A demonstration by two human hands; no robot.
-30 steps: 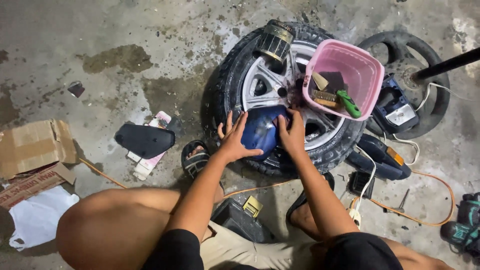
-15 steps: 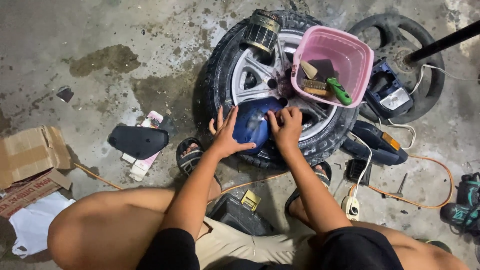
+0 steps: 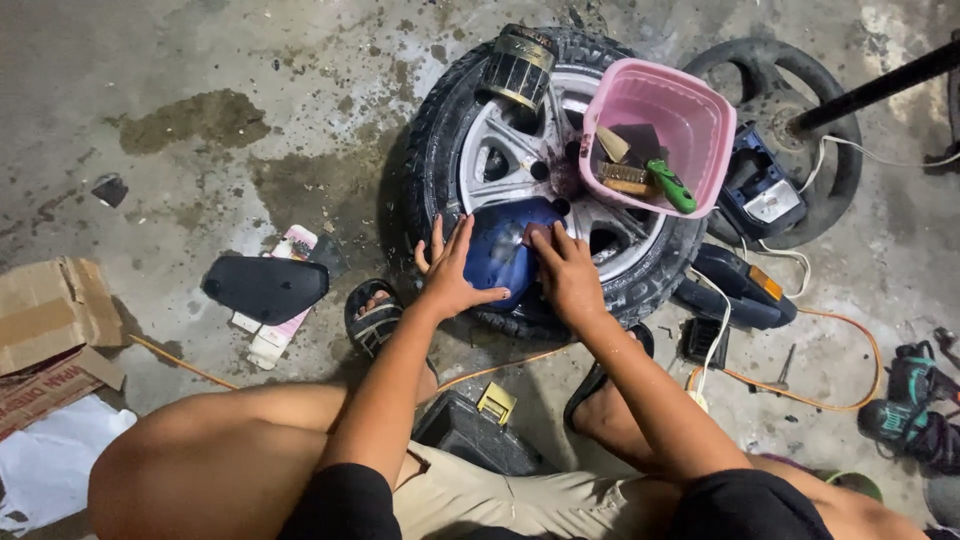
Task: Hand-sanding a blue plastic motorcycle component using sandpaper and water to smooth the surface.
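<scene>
2 hands on a blue panel, down on the wheel.

Left hand (image 3: 452,272) lies flat with fingers spread on the near-left edge of the blue plastic panel (image 3: 500,250), pressing rather than gripping; right hand (image 3: 568,272) curls over its right side, fingertips on the top edge. That panel rests on the silver alloy wheel (image 3: 510,150) of a tyre (image 3: 430,140) lying flat on the concrete floor (image 3: 200,60). A pink tub (image 3: 700,120) holding a brush sits on the wheel's far right, a round tin (image 3: 518,65) on its far rim. A black panel (image 3: 265,288) lies well apart to the left.
</scene>
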